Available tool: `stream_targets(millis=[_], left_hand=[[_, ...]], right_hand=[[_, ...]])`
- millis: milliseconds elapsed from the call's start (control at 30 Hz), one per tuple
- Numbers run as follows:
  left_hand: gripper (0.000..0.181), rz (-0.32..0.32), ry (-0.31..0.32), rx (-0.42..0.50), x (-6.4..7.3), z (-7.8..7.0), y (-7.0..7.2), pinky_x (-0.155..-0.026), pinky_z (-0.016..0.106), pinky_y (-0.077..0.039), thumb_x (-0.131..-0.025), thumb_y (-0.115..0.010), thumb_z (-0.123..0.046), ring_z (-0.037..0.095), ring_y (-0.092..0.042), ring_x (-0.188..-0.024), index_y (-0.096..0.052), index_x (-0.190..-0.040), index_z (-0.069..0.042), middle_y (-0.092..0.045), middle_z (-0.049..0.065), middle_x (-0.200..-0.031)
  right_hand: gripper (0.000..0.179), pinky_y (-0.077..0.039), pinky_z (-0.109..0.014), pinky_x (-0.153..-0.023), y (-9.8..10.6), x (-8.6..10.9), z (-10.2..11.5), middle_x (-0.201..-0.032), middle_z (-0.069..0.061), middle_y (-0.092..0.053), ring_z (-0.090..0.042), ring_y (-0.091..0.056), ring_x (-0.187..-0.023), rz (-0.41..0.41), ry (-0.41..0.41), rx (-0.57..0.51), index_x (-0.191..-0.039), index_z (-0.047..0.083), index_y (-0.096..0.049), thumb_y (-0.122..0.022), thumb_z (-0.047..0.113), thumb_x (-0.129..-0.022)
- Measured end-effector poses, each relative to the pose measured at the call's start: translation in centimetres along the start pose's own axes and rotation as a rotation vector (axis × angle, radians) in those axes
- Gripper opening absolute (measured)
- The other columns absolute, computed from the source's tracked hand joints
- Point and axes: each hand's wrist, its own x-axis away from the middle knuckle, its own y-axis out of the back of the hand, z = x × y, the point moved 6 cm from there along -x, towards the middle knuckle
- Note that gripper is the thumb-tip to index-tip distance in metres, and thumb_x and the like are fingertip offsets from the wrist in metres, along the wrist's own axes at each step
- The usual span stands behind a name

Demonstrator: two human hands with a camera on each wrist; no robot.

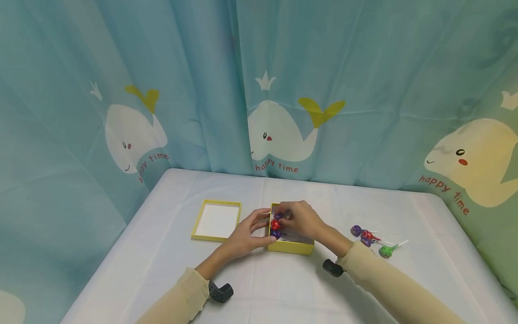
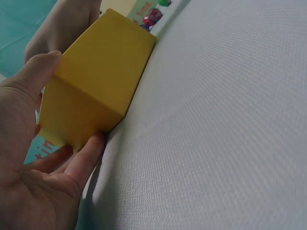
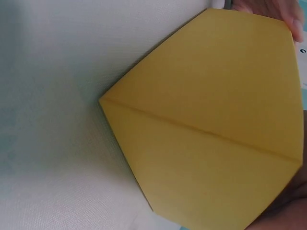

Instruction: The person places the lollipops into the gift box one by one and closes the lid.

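Note:
A yellow open box stands on the table with several wrapped lollipops along its left side. My left hand holds the box from the left, its thumb at the near corner; in the left wrist view, the left fingers press low on the yellow wall. My right hand reaches down into the box, thumb and fingers around a red lollipop. Purple lollipops lie close to the red one. In the right wrist view, the box's yellow walls hide most of the right hand.
A yellow-rimmed lid with a white inside lies left of the box. To the right are loose lollipops: purple, red and green. A curtain with whale prints hangs behind the white table.

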Motion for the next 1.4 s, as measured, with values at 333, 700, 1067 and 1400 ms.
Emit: stream_targets(millis=[333, 700, 1067, 1400], left_hand=[[0.075, 0.000, -0.015, 0.001, -0.1, 0.0, 0.0, -0.100, 0.037, -0.055, -0.092, -0.079, -0.014, 0.034, -0.048, -0.141, -0.039, -0.156, -0.015, -0.043, 0.015, -0.157], [0.075, -0.010, -0.024, -0.019, 0.0, 0.0, 0.0, -0.102, 0.040, -0.054, -0.093, -0.079, -0.017, 0.033, -0.049, -0.140, -0.039, -0.156, -0.014, -0.044, 0.015, -0.156], [0.074, 0.003, -0.025, -0.007, 0.0, -0.2, 0.0, -0.102, 0.042, -0.053, -0.093, -0.078, -0.014, 0.033, -0.048, -0.141, -0.040, -0.156, -0.016, -0.044, 0.016, -0.157], [0.075, -0.005, -0.010, -0.018, 0.0, 0.2, 0.0, -0.099, 0.039, -0.055, -0.092, -0.079, -0.015, 0.034, -0.048, -0.141, -0.039, -0.156, -0.015, -0.045, 0.016, -0.156]], right_hand=[[0.022, -0.057, -0.023, -0.070, 0.0, -0.1, 0.3, -0.095, -0.002, -0.075, -0.012, -0.068, -0.078, 0.005, -0.003, 0.010, -0.111, 0.009, -0.075, -0.079, 0.005, -0.089], [0.026, -0.059, -0.024, -0.072, -0.1, 0.1, 0.5, -0.101, -0.005, -0.076, -0.012, -0.071, -0.083, 0.027, -0.008, 0.015, -0.115, 0.008, -0.074, -0.079, 0.003, -0.089], [0.031, -0.058, -0.023, -0.070, 0.0, 0.4, 0.4, -0.107, -0.005, -0.076, -0.015, -0.072, -0.086, 0.017, 0.033, 0.027, -0.119, 0.009, -0.074, -0.078, 0.001, -0.090], [0.036, -0.060, -0.026, -0.072, 2.1, 1.2, 0.7, -0.114, -0.012, -0.074, -0.018, -0.071, -0.087, 0.089, 0.100, 0.006, -0.123, 0.002, -0.070, -0.077, -0.003, -0.089]])
